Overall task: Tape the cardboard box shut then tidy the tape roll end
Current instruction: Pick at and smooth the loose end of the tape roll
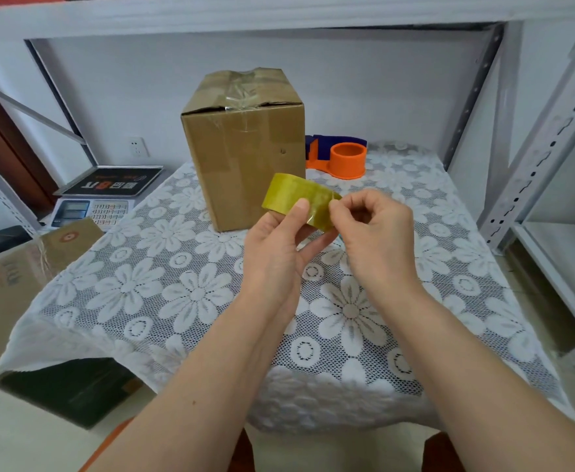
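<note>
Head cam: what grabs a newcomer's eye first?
The yellowish tape roll held mid-frame above the lace tablecloth: left hand grips it, right hand pinches at its edge. Behind stands the cardboard box, clear tape across its top; the orange tape dispenser sits to its right.

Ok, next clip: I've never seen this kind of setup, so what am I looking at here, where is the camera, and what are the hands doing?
There is no machine here: the one picture comes from a camera worn on a person's head, looking down at their own bare hands. The left hand holds a yellowish tape roll above the table, which has a white lace cloth. The right hand pinches at the roll's edge with its fingers, apparently working the loose end. Behind stands a cardboard box with clear tape already across its top. To its right sits an orange tape dispenser. A weighing scale sits off to the left.
</note>
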A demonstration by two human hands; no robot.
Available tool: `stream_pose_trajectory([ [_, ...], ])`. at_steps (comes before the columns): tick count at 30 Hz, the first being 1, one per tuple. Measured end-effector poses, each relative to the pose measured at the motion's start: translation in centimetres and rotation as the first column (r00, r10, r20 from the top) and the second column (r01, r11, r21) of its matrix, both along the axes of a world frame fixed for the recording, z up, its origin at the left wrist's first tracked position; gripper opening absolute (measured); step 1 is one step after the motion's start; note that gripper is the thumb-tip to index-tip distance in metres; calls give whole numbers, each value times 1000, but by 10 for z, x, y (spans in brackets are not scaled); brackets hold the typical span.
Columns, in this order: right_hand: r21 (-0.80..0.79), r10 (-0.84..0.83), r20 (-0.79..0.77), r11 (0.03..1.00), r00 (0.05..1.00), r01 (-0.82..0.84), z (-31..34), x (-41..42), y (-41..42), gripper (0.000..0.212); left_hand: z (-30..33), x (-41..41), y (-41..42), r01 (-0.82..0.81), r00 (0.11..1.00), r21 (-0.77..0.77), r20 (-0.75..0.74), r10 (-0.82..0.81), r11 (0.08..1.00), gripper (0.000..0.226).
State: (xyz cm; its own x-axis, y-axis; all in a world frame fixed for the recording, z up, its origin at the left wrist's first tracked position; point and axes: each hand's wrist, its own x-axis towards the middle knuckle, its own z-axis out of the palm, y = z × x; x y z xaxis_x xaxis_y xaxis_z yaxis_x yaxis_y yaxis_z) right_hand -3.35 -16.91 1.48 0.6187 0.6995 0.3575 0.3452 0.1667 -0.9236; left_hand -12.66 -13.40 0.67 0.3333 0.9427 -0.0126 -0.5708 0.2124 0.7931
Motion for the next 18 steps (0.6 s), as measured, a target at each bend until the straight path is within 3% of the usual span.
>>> stream_pose_trajectory([
  [5, 29, -5, -59, 1000, 998, 7, -2, -2, 2, 8, 0, 1, 2, 0, 999, -58, 43, 2, 998, 16],
  [9, 51, -23, -201, 998, 979, 33, -5, -8, 3, 10, -1, 2, 2, -7, 998, -98, 66, 13, 995, 14],
  [13, 95, 31, -458, 995, 889, 14, -7, -15, 4, 11, -2, 4, 1, -19, 997, -117, 74, 28, 993, 13],
  [18, 153, 148, -649, 986, 746, -63, -3, -16, 1, 20, -2, 3, 3, -21, 996, -129, 80, 32, 991, 24],
])
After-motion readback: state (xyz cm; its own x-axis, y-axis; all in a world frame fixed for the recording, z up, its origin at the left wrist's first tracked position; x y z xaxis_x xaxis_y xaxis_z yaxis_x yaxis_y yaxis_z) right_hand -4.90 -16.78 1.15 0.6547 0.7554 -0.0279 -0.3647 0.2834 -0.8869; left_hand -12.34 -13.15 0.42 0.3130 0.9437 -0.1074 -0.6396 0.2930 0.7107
